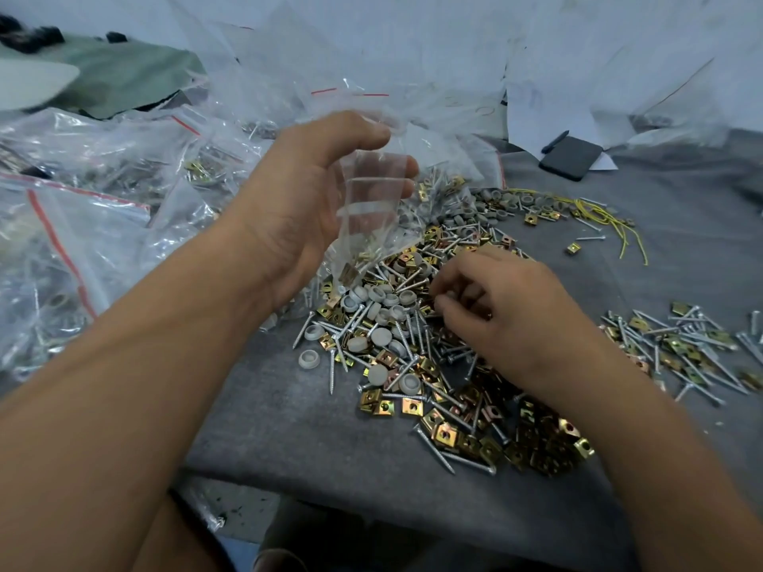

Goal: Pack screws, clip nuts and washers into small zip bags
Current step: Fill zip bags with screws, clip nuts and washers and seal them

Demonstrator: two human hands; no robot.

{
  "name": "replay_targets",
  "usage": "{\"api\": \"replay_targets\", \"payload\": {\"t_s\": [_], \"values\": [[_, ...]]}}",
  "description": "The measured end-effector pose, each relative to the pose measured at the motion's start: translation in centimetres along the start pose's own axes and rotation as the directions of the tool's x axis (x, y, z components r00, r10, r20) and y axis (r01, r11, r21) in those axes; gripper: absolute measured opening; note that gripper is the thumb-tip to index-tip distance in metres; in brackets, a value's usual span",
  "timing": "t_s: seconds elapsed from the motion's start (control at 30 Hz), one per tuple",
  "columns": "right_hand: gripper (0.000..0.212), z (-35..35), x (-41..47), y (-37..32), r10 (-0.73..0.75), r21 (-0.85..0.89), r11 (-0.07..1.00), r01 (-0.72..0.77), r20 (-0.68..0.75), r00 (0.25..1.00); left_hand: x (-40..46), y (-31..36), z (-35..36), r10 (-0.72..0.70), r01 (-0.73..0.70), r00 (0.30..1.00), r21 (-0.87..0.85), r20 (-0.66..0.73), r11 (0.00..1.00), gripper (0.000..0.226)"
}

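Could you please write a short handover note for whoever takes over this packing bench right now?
Left hand: holds a small zip bag up over the pile, a few clip nuts already at its bottom.
Right hand: fingers curled, picking in the mixed pile of screws, gold clip nuts and grey washers on the grey cloth.
A second, smaller heap lies to the right.
Filled bags sit to the left.
Done: this bag started.
Left: finish filling it, seal it, carry on with the pile.
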State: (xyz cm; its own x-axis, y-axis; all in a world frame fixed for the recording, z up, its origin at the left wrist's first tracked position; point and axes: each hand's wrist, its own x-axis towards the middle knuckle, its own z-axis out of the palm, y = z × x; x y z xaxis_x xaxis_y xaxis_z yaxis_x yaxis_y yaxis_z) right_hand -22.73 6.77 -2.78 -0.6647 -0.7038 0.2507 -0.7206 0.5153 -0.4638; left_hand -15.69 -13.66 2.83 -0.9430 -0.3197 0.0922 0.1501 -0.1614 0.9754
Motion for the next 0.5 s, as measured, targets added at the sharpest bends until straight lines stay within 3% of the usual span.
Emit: {"api": "replay_targets", "payload": {"t_s": [0.07, 0.1, 0.17, 0.2, 0.23, 0.27, 0.37, 0.5], "values": [[0.009, -0.2, 0.0, 0.3, 0.106, 0.356, 0.930, -0.087, -0.035, 0.994, 0.0, 0.1, 0.1, -0.004, 0.003, 1.000, -0.012, -0.010, 1.000, 0.027], [0.012, -0.5, 0.2, 0.2, 0.170, 0.597, 0.794, -0.112, -0.042, 0.985, 0.1, 0.2, 0.1, -0.006, 0.006, 1.000, -0.025, -0.017, 1.000, 0.027], [0.016, -1.1, 0.7, 0.0, 0.303, 0.942, 0.317, -0.112, 0.012, 0.953, 0.1, 0.3, 0.2, -0.014, 0.012, 1.000, -0.057, -0.027, 0.998, 0.027], [0.015, -1.3, 1.0, -0.1, 0.349, 0.991, 0.093, -0.097, 0.059, 0.935, 0.1, 0.3, 0.2, -0.017, 0.015, 0.999, -0.070, -0.030, 0.997, 0.027], [0.015, -1.5, 1.2, -0.2, 0.377, 0.994, -0.058, -0.091, 0.106, 0.920, 0.1, 0.4, 0.3, -0.019, 0.017, 0.999, -0.083, -0.032, 0.996, 0.028], [0.015, -1.6, 1.3, -0.3, 0.383, 0.985, -0.142, -0.097, 0.145, 0.912, 0.1, 0.4, 0.3, -0.023, 0.020, 0.999, -0.092, -0.035, 0.996, 0.030], [0.021, -1.4, 1.5, -0.3, 0.384, 0.971, -0.182, -0.156, 0.216, 0.898, 0.1, 0.3, 0.5, -0.031, 0.025, 0.998, -0.094, -0.056, 0.995, 0.045], [0.029, -0.9, 1.6, -0.9, 0.413, 0.949, 0.009, -0.315, 0.284, 0.865, 0.2, 0.3, 0.4, -0.034, 0.026, 0.997, -0.105, -0.076, 0.994, 0.051]]}}
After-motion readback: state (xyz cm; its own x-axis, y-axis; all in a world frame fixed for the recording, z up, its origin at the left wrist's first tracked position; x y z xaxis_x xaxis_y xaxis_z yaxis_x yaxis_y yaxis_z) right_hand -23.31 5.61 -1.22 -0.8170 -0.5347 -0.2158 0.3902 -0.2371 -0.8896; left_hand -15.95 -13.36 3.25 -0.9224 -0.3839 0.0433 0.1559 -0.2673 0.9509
